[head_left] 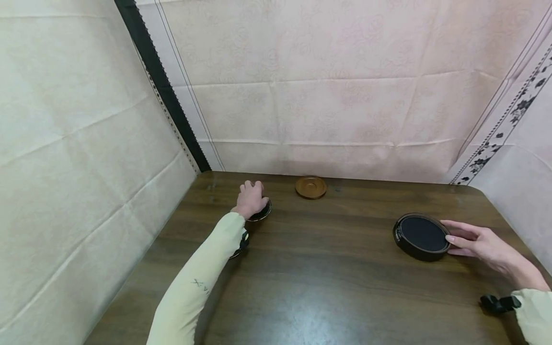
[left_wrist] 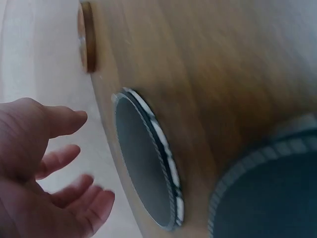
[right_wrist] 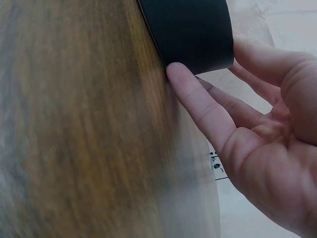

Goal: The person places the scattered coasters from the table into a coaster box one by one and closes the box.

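Observation:
My left hand (head_left: 250, 199) hovers at the back left of the table, over a dark round coaster (head_left: 260, 212) with a pale patterned rim. In the left wrist view its fingers (left_wrist: 67, 161) curve loosely with a gap between them and the coaster (left_wrist: 143, 158). A second dark round piece (left_wrist: 277, 193) lies nearer me, mostly hidden under my left forearm in the head view. On the right, my right hand (head_left: 476, 244) holds the side of a shallow round black container (head_left: 422, 235), thumb at the top rim and fingers along its wall (right_wrist: 193, 34).
A brown wooden round coaster (head_left: 311, 187) with ringed grooves lies near the table's back edge. The dark wooden table (head_left: 327, 268) is bordered by pale cloth (head_left: 336, 105) hanging behind it and along both sides.

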`<action>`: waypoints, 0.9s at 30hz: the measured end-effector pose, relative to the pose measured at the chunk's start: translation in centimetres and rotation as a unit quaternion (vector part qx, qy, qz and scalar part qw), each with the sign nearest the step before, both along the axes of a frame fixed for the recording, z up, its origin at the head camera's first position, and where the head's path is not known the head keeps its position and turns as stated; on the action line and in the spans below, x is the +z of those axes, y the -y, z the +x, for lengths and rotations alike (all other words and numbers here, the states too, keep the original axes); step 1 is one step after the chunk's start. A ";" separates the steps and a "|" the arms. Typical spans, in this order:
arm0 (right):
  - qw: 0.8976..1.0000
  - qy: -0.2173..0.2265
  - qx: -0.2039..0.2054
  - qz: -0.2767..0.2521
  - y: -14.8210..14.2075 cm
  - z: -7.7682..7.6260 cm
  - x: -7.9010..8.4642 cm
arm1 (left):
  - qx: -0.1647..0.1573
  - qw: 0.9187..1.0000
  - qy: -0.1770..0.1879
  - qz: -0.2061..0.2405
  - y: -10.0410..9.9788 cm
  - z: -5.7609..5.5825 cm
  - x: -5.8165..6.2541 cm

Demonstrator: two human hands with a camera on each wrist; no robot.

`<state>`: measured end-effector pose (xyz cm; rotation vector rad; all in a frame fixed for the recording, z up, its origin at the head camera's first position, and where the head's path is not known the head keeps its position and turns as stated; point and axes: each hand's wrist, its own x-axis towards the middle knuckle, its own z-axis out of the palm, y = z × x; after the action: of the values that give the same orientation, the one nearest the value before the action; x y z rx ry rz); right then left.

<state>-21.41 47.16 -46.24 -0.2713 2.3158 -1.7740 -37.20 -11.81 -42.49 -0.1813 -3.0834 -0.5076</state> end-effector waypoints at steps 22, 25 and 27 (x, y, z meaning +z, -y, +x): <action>1.000 0.003 0.006 -0.020 -0.2 0.0 -0.1 | 0.046 0.996 0.083 0.000 2.1 -0.4 -0.8; 1.000 0.002 0.012 -0.026 -0.1 0.0 -0.2 | 0.055 0.994 0.095 0.016 2.5 -0.6 -0.7; 0.999 0.002 0.016 -0.029 -0.1 0.0 -0.2 | 0.062 0.993 0.100 0.026 2.7 -0.7 -0.5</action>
<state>-21.46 47.28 -46.48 -0.3104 2.2464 -1.8276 -37.85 -14.53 -43.02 0.0657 -3.2423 -0.6368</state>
